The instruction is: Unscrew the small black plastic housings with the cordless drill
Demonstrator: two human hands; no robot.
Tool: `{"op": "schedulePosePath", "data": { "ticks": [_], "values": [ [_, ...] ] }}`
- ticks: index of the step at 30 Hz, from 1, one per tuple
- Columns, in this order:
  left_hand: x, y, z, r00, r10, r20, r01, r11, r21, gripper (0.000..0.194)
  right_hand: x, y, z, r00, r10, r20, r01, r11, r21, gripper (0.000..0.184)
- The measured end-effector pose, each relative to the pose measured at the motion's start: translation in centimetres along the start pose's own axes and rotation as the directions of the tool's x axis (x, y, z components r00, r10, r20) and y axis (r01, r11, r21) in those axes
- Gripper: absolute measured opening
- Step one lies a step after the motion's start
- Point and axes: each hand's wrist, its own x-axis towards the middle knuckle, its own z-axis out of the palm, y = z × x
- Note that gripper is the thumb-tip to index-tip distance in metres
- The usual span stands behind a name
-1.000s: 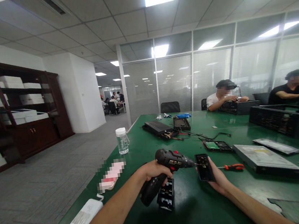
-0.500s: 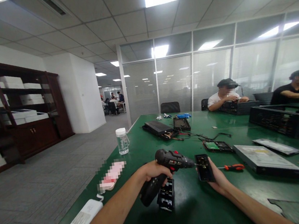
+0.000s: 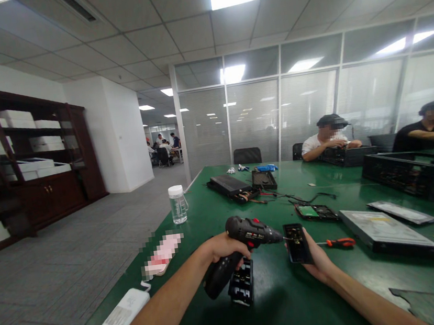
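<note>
My left hand (image 3: pixel 229 248) is closed around the grip of a black cordless drill (image 3: pixel 251 232) with red details. The drill points right, and its bit reaches the open face of a small black rectangular housing (image 3: pixel 298 245). Brass-coloured parts show inside that housing. From the right side my right hand (image 3: pixel 316 258) grips it, tilted up towards me, with most fingers hidden behind it. Below the drill, a second black frame with several compartments (image 3: pixel 241 286) rests on the green table (image 3: pixel 286 312). Whether the bit sits in a screw is too small to tell.
Right of my right hand lie an orange-and-black screwdriver (image 3: pixel 340 243) and a flat metal drive (image 3: pixel 387 231). A water bottle (image 3: pixel 178 207), a phone (image 3: pixel 164 253) and a white power strip (image 3: pixel 114 323) line the left edge. Two people work at black computer cases (image 3: pixel 408 176).
Almost nothing differs. The drill and the black housing stay in the same place, with only a slight shift of the view.
</note>
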Motion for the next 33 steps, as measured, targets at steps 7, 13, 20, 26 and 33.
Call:
{"op": "schedulePosePath", "data": {
  "ticks": [7,13,20,26,33],
  "values": [
    [0.11,-0.07,-0.09,1.000,-0.015,0.000,0.015,1.000,0.003,0.028,-0.16,-0.07,0.07,1.000,0.009,-0.003,-0.009,1.000,0.007,0.034],
    [0.20,-0.12,-0.14,1.000,-0.014,0.011,0.013,1.000,0.011,0.025,-0.14,-0.12,0.17,1.000,0.009,-0.018,-0.009,1.000,0.013,0.034],
    [0.00,0.06,0.00,1.000,0.008,0.015,-0.008,1.000,-0.001,0.026,-0.22,-0.13,0.30,1.000,-0.005,-0.001,0.005,1.000,0.029,0.033],
    [0.10,-0.05,-0.03,1.000,-0.009,0.004,0.009,1.000,0.001,0.026,-0.04,-0.11,0.19,1.000,0.009,-0.028,-0.009,1.000,0.027,0.034],
    [-0.04,0.14,0.08,1.000,0.004,0.019,-0.004,1.000,-0.004,0.026,-0.38,-0.25,0.43,1.000,0.001,-0.018,0.000,1.000,0.023,0.031]
  ]
}}
